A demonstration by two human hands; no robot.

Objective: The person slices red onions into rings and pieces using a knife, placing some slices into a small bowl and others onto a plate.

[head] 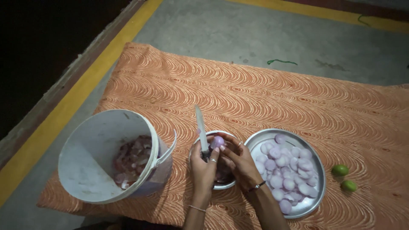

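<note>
Left hand grips knife, blade up; right hand pinches onion above bowl. Advise keeping fingertips behind the edge.

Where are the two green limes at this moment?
In the head view, the two green limes lie on the orange patterned cloth at the right side, just right of the steel plate that holds the peeled onions.

Bare forearms, no sleeves. Left hand: finger ring, thin wrist chain. Right hand: dark wrist band.
</note>
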